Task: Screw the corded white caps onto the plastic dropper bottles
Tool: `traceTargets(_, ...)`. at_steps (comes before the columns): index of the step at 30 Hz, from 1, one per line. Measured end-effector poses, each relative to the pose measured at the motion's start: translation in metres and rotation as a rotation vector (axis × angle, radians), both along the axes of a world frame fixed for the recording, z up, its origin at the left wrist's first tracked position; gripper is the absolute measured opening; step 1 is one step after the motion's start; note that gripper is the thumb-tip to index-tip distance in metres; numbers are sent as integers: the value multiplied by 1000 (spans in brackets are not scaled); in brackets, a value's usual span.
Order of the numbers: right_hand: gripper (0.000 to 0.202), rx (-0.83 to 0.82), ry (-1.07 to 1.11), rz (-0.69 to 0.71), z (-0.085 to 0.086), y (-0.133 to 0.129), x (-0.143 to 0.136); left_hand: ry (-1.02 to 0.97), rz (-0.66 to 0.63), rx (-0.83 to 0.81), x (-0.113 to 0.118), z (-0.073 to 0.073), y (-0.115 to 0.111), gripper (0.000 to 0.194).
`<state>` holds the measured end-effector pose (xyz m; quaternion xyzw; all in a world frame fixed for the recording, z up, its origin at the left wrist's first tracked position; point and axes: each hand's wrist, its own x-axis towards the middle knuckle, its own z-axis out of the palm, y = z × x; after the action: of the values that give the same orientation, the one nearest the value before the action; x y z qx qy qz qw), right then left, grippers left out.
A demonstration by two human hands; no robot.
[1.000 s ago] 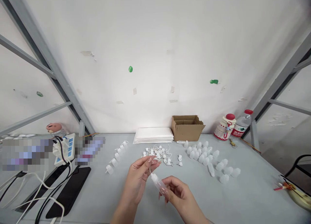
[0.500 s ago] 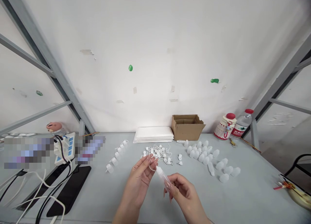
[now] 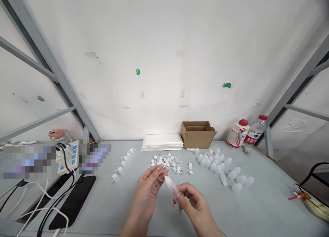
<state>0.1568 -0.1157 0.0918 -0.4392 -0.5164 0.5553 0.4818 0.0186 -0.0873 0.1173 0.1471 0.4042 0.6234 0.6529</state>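
Observation:
My right hand [image 3: 195,204] is closed round a small translucent squeeze bottle [image 3: 170,185], its white top tilted up and to the left. My left hand [image 3: 145,192] pinches a thin white cord [image 3: 159,178] close to that top. Whether the cord is fixed to the bottle is too small to tell. Just beyond my fingers lies a pile of small white caps with cords [image 3: 168,158]. Several cloudy small bottles [image 3: 212,166] stand grouped on the right, one [image 3: 222,178] lying down. On the left, a slanting row of white-topped pieces [image 3: 124,165] crosses the grey table [image 3: 159,220].
At the back are a stack of white sheets [image 3: 162,141] and an open cardboard box [image 3: 198,139]. A decorated flask [image 3: 236,134] and a water bottle [image 3: 255,131] stand back right. Cables [image 3: 42,209], a power strip [image 3: 69,158] and a black slab [image 3: 73,201] occupy the left.
Both hands keep their grips on the cord and the bottle. My left fingers have shifted very slightly at the cord. The whole view has moved a few pixels.

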Motion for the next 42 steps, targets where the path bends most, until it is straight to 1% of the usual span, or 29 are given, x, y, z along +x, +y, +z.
traceTargets(3, 33, 11, -12, -5, -1, 0, -1, 33, 4, 19, 0, 0, -1, 22)
traceTargets(9, 32, 23, -32, -12, -1, 0, -2, 100, 30, 49, 0, 0, 0, 23)
traceTargets(14, 33, 32, -77, -60, 1, -1, -4, 256, 75, 111, 0, -3, 1, 21)
traceTargets(17, 33, 39, -103, -86, 2, -3, -5, 341, 70, 161, -2, -5, 2, 19)
traceTargets(20, 32, 48, -118, -101, 1, -4, -7, 382, 60, 184, -2, -7, 1, 18)
traceTargets(24, 32, 57, -111, -106, 0, -2, -7, 380, 47, 177, 0, -9, 0, 19)
traceTargets(27, 33, 39, -91, -50, 0, 2, -5, 271, 64, 158, 1, -9, -1, 25)
traceTargets(30, 33, 46, -100, 15, -1, 6, -3, 170, 31, 174, 0, -8, -1, 29)
traceTargets(34, 32, 36, -107, 41, -4, 7, -3, 222, -16, 191, -3, -8, -1, 24)
traceTargets(40, 30, 61, -112, -50, -9, 3, -9, 283, -23, 183, -1, -15, -1, 21)
traceTargets(42, 30, 60, -112, -53, -11, 3, -10, 311, -18, 172, 0, -18, -1, 21)
